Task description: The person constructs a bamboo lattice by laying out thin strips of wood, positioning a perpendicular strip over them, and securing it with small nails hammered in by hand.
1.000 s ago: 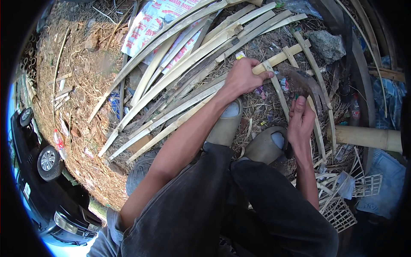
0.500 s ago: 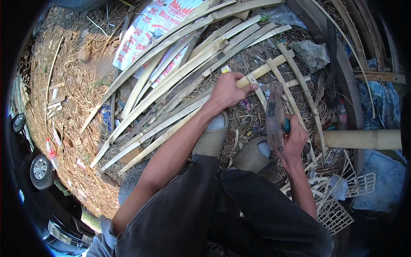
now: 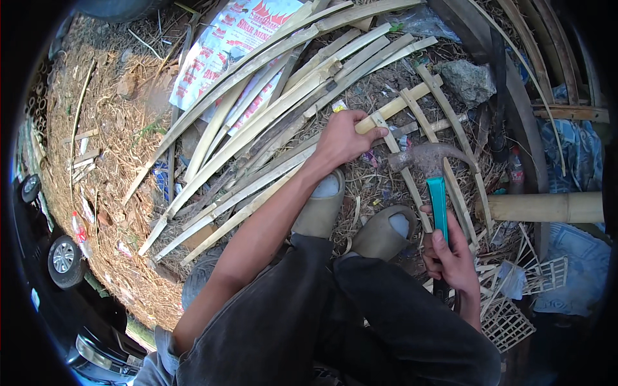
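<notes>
My right hand (image 3: 458, 256) is closed around the teal-and-black handle of a claw hammer (image 3: 437, 193). Its rusty head is turned sideways, over the strips of a bamboo frame. My left hand (image 3: 344, 138) pinches the near end of a bamboo slat (image 3: 394, 106), thumb and fingers gripping it beside the joint with a cross strip (image 3: 407, 180). Two more cross strips lie over the same slat farther right and run back toward me. Whether a nail sits at the joint is too small to tell.
Long bamboo strips (image 3: 257, 122) lie heaped on the left, partly over a printed sheet (image 3: 215, 51). A grey rock (image 3: 467, 83) rests beyond the frame. To the right are a thick bamboo pole (image 3: 544, 209) and a woven lattice (image 3: 508, 321). My sandalled feet (image 3: 383, 231) are close below.
The hammer has swung from upright to sideways, so its head and teal handle now show. My right hand has moved down toward me. My left hand stays on the slat.
</notes>
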Action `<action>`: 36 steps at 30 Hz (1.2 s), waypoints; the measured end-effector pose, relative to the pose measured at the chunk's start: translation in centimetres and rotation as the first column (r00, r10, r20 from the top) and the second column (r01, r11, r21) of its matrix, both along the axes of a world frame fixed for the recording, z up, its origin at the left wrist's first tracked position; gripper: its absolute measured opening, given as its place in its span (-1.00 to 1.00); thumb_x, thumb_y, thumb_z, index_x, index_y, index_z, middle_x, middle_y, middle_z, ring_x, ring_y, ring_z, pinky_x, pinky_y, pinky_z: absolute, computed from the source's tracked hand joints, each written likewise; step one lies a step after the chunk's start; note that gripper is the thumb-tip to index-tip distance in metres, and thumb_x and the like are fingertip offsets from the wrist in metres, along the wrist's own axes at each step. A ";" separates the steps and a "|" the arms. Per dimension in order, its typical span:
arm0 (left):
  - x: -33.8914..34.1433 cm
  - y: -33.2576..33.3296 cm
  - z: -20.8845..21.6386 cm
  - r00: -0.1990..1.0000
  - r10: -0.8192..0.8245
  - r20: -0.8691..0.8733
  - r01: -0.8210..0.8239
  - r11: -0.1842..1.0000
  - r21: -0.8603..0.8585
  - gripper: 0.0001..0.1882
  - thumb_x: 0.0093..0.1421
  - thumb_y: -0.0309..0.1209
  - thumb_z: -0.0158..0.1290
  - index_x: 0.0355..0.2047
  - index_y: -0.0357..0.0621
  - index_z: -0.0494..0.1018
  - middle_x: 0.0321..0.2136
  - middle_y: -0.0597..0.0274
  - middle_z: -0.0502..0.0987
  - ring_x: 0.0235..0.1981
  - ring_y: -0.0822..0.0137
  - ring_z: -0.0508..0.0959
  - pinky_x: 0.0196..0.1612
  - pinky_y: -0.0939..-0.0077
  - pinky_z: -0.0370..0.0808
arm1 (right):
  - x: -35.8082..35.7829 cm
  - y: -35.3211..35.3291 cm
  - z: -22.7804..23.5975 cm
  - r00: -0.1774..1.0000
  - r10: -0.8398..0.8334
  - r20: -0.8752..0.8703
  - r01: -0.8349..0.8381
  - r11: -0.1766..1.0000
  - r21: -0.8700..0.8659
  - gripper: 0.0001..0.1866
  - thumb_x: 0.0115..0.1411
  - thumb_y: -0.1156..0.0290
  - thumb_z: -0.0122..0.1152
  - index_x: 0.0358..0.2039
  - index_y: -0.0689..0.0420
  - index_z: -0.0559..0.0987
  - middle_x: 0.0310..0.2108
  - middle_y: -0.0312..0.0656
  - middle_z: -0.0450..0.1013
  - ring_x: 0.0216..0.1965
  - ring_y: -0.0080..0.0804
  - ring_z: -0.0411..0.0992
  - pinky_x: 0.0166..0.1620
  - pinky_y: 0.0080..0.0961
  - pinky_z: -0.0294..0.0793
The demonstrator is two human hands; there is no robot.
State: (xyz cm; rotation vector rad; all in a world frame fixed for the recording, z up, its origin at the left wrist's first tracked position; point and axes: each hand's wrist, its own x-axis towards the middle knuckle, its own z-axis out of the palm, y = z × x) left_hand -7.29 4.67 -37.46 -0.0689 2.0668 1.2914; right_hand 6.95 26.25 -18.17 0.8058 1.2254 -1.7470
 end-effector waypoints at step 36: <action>-0.4 0.6 -0.5 0.998 -0.049 -0.029 0.049 0.999 0.007 -0.61 0.15 -0.14 0.29 -0.24 -0.26 0.68 -0.58 0.10 0.63 -0.58 0.37 0.58 -0.45 0.35 0.50 | 2.2 -3.0 -11.8 0.805 0.357 -0.475 0.114 0.692 0.713 -0.48 0.54 0.14 -0.21 -0.43 0.28 0.46 -0.71 0.06 0.26 -0.69 0.06 0.31 -0.52 -0.13 0.23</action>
